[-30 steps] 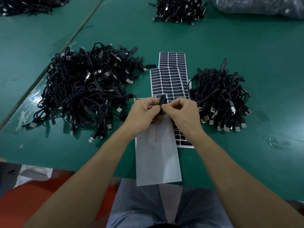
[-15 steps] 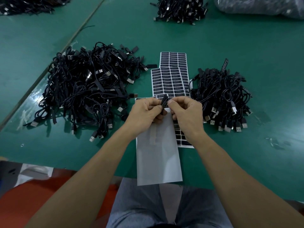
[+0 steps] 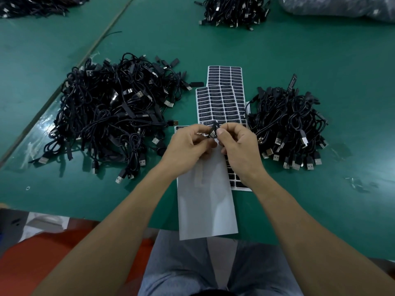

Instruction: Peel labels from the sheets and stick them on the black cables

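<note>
A small black label (image 3: 214,131) stands between my two hands, above the label sheets (image 3: 222,103). My left hand (image 3: 190,146) pinches it from the left with curled fingers, and my right hand (image 3: 239,144) pinches it from the right with thumb and forefinger. A thin black cable seems to run under the label inside my fingers, but it is mostly hidden. A large heap of black cables (image 3: 111,112) lies to the left. A smaller heap of black cables (image 3: 286,124) lies to the right.
A white bare backing sheet (image 3: 207,201) hangs over the near edge of the green table (image 3: 320,60). Another cable pile (image 3: 233,9) sits at the back, a clear plastic bag (image 3: 342,5) at the back right. More cables (image 3: 32,5) lie far left.
My right hand's fingers have shifted a little along the label, and the label now stands more upright between the fingertips. Both hands stay in the same place.
</note>
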Tool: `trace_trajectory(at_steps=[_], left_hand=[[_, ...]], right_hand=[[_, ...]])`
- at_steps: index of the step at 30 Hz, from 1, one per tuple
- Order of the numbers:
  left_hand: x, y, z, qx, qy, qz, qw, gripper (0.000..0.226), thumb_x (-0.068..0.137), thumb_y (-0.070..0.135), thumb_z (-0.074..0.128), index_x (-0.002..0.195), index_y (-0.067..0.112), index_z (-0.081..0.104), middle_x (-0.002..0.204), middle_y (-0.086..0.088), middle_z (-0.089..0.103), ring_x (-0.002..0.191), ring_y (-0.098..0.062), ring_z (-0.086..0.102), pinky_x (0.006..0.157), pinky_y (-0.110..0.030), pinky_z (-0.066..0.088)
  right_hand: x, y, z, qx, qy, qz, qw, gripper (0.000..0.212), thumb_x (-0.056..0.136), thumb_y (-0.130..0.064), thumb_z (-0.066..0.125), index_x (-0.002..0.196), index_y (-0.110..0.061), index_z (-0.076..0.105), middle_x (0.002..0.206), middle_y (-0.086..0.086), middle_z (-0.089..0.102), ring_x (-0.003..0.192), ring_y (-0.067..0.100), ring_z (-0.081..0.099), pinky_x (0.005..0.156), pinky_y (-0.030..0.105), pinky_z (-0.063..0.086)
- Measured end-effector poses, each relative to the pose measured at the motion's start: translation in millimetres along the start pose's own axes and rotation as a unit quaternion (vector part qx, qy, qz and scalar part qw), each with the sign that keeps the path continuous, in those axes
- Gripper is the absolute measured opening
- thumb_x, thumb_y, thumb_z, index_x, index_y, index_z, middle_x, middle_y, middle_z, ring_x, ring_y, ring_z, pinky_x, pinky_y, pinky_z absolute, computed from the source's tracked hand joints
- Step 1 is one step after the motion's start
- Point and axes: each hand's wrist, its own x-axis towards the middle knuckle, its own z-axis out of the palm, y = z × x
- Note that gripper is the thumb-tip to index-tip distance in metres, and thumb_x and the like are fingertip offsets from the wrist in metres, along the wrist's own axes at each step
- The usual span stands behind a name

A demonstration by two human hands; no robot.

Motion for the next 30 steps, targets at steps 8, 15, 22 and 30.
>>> trace_trajectory(at_steps=[8,15,22,30], left_hand=[[1.2,0.3,2.4,-0.016,0.010,0.001,1.000,0.036,0.094,-0.002,0.065,0.099,0.034,0.062,0.074,-0.004,0.075,0.064,-0.012,0.066,0.061,-0.021,0.055],[2.2,-2.3,0.9,-0.022,0.000,-0.002,1.000,0.029,0.093,-0.001,0.066,0.101,0.027,0.063,0.078,-0.007,0.074,0.065,-0.011,0.066,0.063,-0.021,0.057],[2.5,-2.4,0.5,-0.027,-0.015,0.002,1.000,0.026,0.093,0.002,0.069,0.097,0.027,0.065,0.067,0.003,0.071,0.060,-0.007,0.063,0.061,-0.020,0.055],[3.2,-1.8,-0.3,-0.017,-0.008,0.005,1.000,0.029,0.093,0.003,0.069,0.095,0.032,0.065,0.073,-0.002,0.073,0.064,-0.012,0.063,0.064,-0.024,0.058]], right_hand=[[2.9,2.6,-5.2,0.036,-0.019,0.017,0.999,0.019,0.099,-0.010,0.057,0.082,-0.016,0.061,0.062,-0.008,0.056,0.057,0.007,0.049,0.060,0.024,0.046],[7.4,2.8,-3.4,0.011,-0.035,0.029,0.999,0.020,0.098,-0.011,0.058,0.079,-0.016,0.063,0.059,-0.013,0.056,0.056,0.006,0.049,0.057,0.022,0.045],[8.3,3.9,-4.6,0.012,-0.012,0.034,0.999,0.018,0.098,-0.015,0.058,0.080,-0.016,0.063,0.060,-0.005,0.058,0.051,0.007,0.049,0.057,0.023,0.045],[6.4,-0.1,-5.6,0.059,-0.035,0.033,0.997,0.022,0.099,-0.009,0.057,0.079,-0.015,0.062,0.058,-0.013,0.055,0.054,0.002,0.046,0.054,0.017,0.043]])
